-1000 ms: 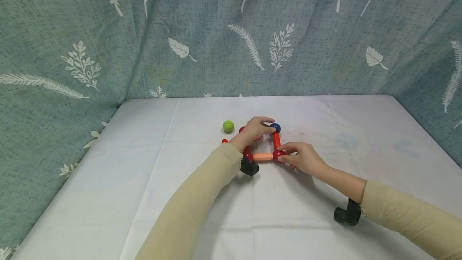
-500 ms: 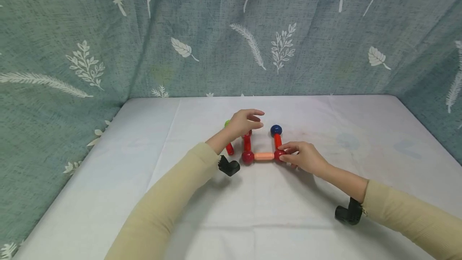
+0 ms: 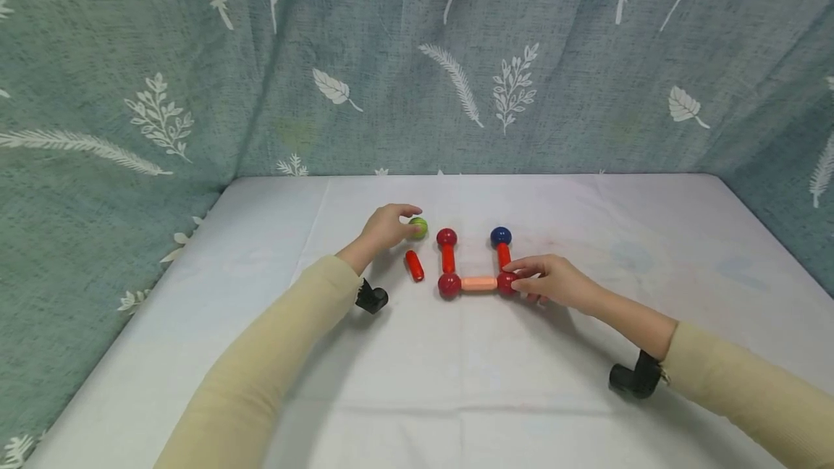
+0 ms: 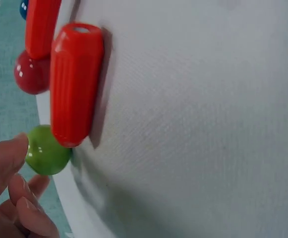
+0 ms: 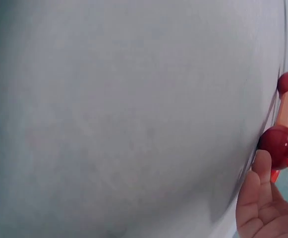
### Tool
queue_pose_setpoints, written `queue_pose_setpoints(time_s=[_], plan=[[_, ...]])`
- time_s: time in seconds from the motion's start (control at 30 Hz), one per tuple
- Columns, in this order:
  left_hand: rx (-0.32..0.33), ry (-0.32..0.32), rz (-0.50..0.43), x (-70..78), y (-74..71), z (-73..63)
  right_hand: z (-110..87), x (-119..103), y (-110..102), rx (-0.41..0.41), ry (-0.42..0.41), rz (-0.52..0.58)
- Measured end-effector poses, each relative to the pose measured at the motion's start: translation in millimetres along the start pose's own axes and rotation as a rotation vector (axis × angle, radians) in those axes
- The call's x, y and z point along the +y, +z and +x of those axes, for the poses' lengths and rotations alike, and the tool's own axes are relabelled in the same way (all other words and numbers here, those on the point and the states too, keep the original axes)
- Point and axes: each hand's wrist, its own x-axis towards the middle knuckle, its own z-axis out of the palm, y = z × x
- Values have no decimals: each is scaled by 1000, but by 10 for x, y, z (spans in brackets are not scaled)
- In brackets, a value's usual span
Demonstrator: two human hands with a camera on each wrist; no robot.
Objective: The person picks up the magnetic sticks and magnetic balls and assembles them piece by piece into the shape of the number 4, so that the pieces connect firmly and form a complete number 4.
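Observation:
My left hand [image 3: 386, 226] is at a green ball [image 3: 419, 229], its thumb at the near side and index finger curved round the far side; the left wrist view shows a fingertip against it. Near that hand a loose red rod [image 3: 413, 266] lies on the cloth. My right hand [image 3: 554, 281] pinches a red corner ball [image 5: 277, 145] of a U-shaped build. From that corner a red rod [image 3: 504, 255] leads to a blue ball [image 3: 501, 237], and a peach rod [image 3: 478, 284] to another red ball [image 3: 449, 285]. A second red rod [image 3: 448, 259] joins it to a far red ball [image 3: 446, 237].
A white cloth [image 3: 404, 375] covers the table, with a green leaf-patterned curtain [image 3: 391, 93] behind it. Black wrist cameras [image 3: 373, 298] hang below both wrists, the left one close over the cloth.
My left hand has left the blue ball and moved left across the build to the green ball, uncovering the left side of the U. The right hand has kept its place at the corner.

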Motion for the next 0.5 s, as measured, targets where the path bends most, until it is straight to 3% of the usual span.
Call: queue_pose_setpoints(time_s=[0.27,0.5], plan=[[-54,-3,-30,-48,54,57,49,42,-40,-41,-15,9],[-51,-7,-30,-46,68,90,67,54,-60,-56,-23,3]])
